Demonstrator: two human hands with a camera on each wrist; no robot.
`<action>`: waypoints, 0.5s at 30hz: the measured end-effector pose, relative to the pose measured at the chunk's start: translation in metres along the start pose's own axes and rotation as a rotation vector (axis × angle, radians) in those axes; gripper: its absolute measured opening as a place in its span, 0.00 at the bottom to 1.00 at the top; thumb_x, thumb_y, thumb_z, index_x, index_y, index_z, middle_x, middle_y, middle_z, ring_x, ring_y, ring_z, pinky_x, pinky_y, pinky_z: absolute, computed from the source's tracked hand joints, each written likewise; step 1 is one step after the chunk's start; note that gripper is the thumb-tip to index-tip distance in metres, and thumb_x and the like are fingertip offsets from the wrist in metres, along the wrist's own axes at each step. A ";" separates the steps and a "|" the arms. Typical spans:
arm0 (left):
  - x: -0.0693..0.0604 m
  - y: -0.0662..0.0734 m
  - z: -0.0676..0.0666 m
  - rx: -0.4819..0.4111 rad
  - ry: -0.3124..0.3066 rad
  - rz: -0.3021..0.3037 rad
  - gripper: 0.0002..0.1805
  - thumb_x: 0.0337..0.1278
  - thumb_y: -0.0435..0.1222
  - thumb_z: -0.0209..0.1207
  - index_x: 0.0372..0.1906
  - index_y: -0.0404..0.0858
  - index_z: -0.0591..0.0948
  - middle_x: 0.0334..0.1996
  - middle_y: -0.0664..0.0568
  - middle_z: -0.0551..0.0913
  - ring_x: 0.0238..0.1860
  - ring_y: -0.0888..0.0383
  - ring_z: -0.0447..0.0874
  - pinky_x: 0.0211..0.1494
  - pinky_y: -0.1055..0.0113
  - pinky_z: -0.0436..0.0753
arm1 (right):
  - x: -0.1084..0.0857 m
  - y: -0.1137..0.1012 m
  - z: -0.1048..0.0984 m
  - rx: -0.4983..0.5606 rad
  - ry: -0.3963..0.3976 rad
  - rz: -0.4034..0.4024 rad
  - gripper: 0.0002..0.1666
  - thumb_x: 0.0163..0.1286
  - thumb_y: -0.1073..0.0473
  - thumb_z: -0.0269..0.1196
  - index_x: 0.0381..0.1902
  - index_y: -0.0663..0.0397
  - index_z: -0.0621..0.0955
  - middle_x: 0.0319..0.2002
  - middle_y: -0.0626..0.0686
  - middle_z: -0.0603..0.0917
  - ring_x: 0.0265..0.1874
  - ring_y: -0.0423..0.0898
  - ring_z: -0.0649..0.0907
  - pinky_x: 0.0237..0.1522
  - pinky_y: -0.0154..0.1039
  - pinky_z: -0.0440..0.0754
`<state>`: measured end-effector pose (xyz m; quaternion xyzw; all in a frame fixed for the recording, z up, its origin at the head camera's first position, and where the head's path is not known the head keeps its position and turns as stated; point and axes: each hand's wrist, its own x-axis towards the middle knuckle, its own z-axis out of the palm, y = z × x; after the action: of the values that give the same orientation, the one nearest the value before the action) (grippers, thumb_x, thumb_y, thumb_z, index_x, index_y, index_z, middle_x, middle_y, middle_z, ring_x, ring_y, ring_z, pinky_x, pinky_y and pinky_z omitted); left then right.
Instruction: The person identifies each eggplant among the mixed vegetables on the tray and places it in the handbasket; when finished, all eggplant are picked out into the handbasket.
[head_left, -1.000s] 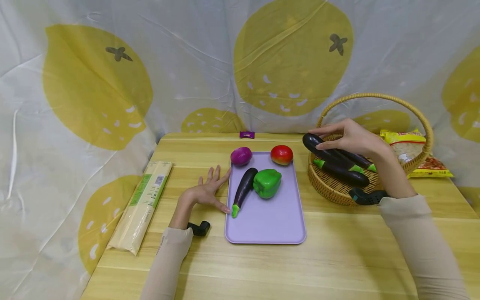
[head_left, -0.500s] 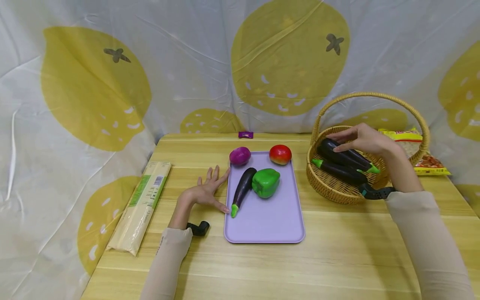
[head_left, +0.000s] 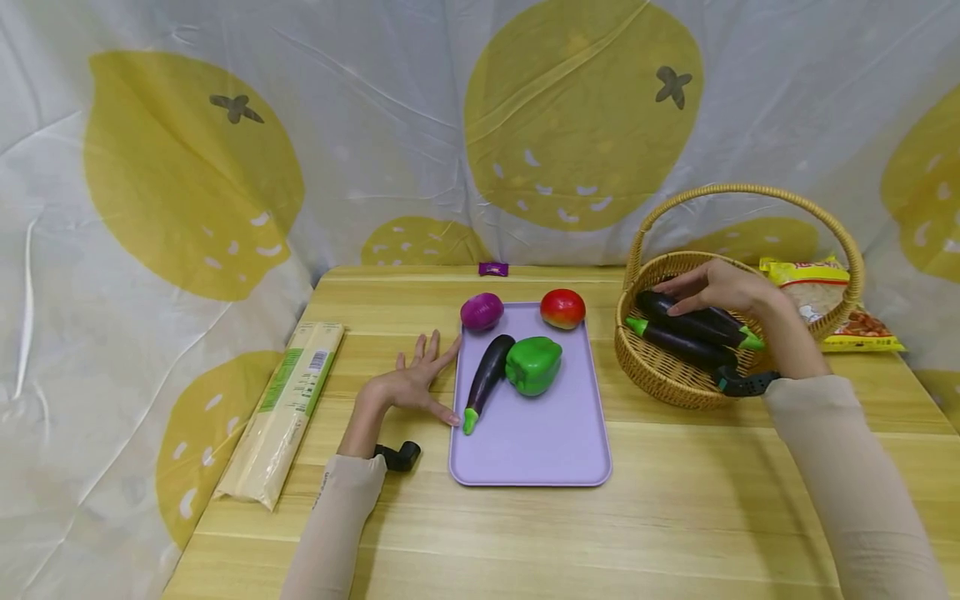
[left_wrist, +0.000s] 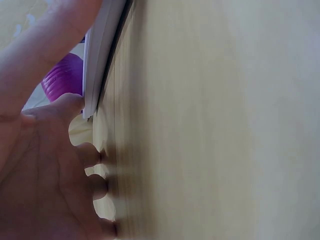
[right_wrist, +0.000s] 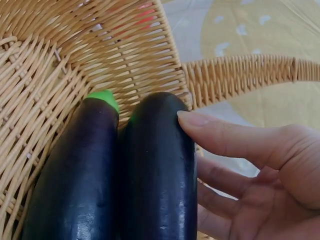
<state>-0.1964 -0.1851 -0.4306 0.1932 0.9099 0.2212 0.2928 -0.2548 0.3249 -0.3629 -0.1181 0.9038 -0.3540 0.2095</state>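
My right hand (head_left: pixel 723 287) reaches into the wicker basket (head_left: pixel 652 385) and holds a dark eggplant (head_left: pixel 693 321) by its rounded end. In the right wrist view the thumb presses one side of that eggplant (right_wrist: pixel 160 165), with fingers on its far side. A second eggplant (right_wrist: pixel 80 170) lies alongside; another, behind the held one, is mostly hidden. My left hand (head_left: pixel 408 387) spreads its fingers at the left edge of the lilac tray (head_left: pixel 532 454), thumb and index touching it. On the tray lie an eggplant (head_left: pixel 489 375) and a green bell pepper (head_left: pixel 534 367).
A purple onion (head_left: pixel 482 312) and a red fruit (head_left: pixel 562 309) sit at the tray's far corners. Packaged noodles (head_left: pixel 281 412) lie left, a small purple packet (head_left: pixel 493 269) at the back. A yellow food bag (head_left: pixel 825 300) rests behind the basket, whose tall handle (head_left: pixel 742 190) arches over.
My right hand has lowered the held eggplant from the basket's left rim into the basket, beside the others. The left hand stays in place at the tray.
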 end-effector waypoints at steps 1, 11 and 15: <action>0.000 0.000 0.000 0.001 0.000 0.001 0.75 0.44 0.55 0.79 0.85 0.51 0.35 0.81 0.35 0.19 0.81 0.35 0.11 0.78 0.29 0.22 | 0.001 0.000 0.001 0.005 -0.007 -0.002 0.30 0.70 0.58 0.71 0.67 0.60 0.80 0.63 0.64 0.83 0.63 0.58 0.83 0.46 0.27 0.84; 0.000 0.001 0.000 0.002 0.000 0.007 0.75 0.45 0.55 0.78 0.85 0.51 0.35 0.81 0.35 0.19 0.81 0.35 0.11 0.78 0.28 0.22 | 0.000 0.004 0.003 -0.005 -0.026 -0.020 0.28 0.71 0.58 0.69 0.66 0.62 0.80 0.63 0.64 0.84 0.53 0.41 0.88 0.46 0.27 0.84; 0.000 0.001 0.000 0.000 0.000 0.007 0.75 0.45 0.55 0.79 0.85 0.51 0.35 0.81 0.35 0.19 0.81 0.35 0.11 0.78 0.29 0.21 | 0.001 0.005 0.003 -0.018 -0.024 -0.036 0.27 0.72 0.58 0.68 0.66 0.62 0.80 0.62 0.65 0.84 0.61 0.57 0.85 0.46 0.26 0.83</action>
<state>-0.1960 -0.1845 -0.4303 0.1962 0.9093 0.2224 0.2920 -0.2543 0.3263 -0.3689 -0.1403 0.9021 -0.3480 0.2130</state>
